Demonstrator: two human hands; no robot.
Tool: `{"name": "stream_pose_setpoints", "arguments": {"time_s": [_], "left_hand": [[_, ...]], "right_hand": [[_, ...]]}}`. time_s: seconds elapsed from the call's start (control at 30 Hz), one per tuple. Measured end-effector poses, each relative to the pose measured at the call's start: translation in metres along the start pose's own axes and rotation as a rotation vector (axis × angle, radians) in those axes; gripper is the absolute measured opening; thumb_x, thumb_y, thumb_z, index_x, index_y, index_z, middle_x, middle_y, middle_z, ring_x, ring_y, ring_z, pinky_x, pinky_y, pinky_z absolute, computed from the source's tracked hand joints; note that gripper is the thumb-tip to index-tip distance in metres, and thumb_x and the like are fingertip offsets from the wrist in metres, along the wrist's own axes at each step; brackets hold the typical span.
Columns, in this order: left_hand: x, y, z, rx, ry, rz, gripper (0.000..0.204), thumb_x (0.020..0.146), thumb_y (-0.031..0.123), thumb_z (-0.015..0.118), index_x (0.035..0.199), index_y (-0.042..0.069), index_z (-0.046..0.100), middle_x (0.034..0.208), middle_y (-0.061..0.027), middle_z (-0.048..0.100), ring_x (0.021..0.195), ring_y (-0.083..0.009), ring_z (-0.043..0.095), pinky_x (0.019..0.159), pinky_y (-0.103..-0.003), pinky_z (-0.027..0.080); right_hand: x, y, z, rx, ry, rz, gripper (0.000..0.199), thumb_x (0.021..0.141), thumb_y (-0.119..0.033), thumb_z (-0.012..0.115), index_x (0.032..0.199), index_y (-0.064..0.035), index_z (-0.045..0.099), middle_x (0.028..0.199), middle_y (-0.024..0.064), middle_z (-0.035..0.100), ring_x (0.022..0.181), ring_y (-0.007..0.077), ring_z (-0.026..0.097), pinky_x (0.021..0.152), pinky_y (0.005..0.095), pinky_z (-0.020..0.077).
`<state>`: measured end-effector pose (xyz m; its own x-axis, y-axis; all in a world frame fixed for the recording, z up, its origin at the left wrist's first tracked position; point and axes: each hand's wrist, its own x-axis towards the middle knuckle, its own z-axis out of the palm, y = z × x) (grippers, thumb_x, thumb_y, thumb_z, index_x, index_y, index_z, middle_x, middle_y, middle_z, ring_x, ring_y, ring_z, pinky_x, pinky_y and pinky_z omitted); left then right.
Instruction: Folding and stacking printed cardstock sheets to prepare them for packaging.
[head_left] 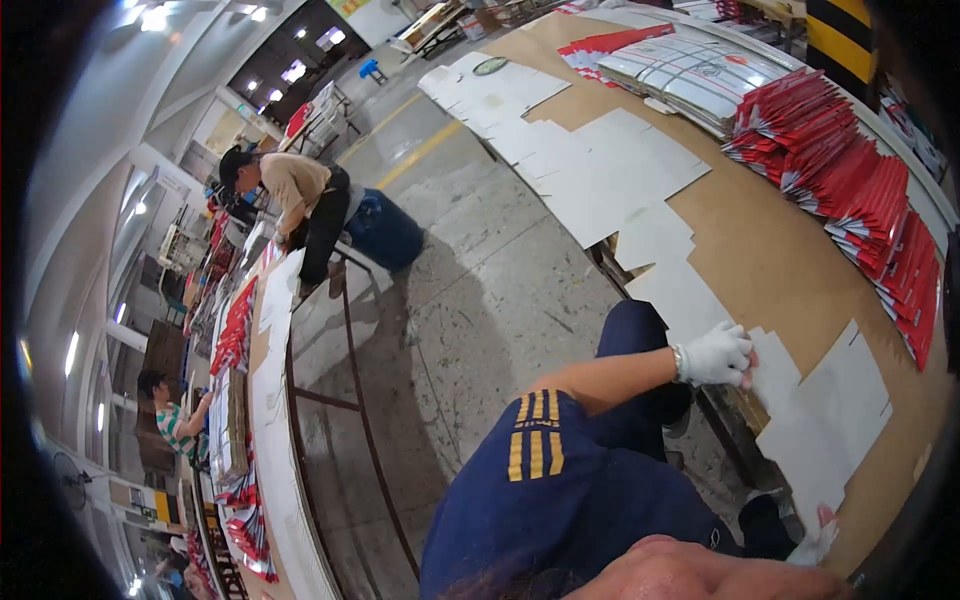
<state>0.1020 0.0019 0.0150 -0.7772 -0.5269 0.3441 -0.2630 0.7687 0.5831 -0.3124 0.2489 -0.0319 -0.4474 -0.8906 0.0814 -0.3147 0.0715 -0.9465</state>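
Note:
A white die-cut cardboard sheet (825, 425) lies at the near end of a brown-topped work table. My left hand (718, 355), in a white glove with bare fingertips, is closed at the sheet's upper left edge, fingers curled. Close to the lower edge of the view, my right hand (816, 538), also gloved, is at the sheet's near corner with its thumb raised against it. Its other fingers are partly hidden. More white die-cut sheets (610, 170) lie overlapping along the table's left side, running away from me.
Red folded cartons (850, 190) are piled along the table's far side, beside a strapped stack of pale sheets (690, 75). Across the concrete floor, a person (290, 190) sits by a blue barrel (383, 232). Another person (180, 420) works at a second long table (275, 430).

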Motion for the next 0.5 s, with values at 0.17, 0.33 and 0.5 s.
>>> {"name": "stream_pose_setpoints", "arguments": {"time_s": [0.17,0.33,0.5], "left_hand": [[0.023,0.01,0.062,0.265,0.37,-0.221,0.016,0.07,0.025,0.069,0.074,0.011,0.063,0.098,-0.0069,0.059,0.102,-0.0267,0.05,0.092,-0.041,0.037],[0.025,0.023,0.082,0.129,0.238,0.282,0.016,0.067,0.022,0.069,0.076,0.01,0.065,0.099,-0.0061,0.059,0.102,-0.0264,0.05,0.089,-0.045,0.039],[0.059,0.032,0.133,-0.114,0.224,-0.177,0.016,0.067,0.019,0.069,0.078,0.009,0.065,0.098,-0.0064,0.059,0.115,-0.0272,0.045,0.107,-0.051,0.026]], "right_hand": [[-0.017,0.028,-0.002,-0.961,-0.193,-0.949,0.05,0.091,-0.024,0.051,0.131,0.0054,0.044,0.127,0.0191,0.051,0.121,0.028,0.047,0.099,0.04,0.0386],[-0.005,0.022,0.005,-0.603,0.003,-0.125,0.046,0.086,-0.005,0.061,0.127,0.0071,0.046,0.121,0.0205,0.056,0.113,0.0303,0.053,0.092,0.0388,0.0432],[0.013,-0.047,0.052,-0.906,0.21,0.046,0.062,0.091,-0.029,0.06,0.138,0.0034,0.037,0.128,0.0267,0.05,0.112,0.037,0.052,0.095,0.0374,0.0399]]}}
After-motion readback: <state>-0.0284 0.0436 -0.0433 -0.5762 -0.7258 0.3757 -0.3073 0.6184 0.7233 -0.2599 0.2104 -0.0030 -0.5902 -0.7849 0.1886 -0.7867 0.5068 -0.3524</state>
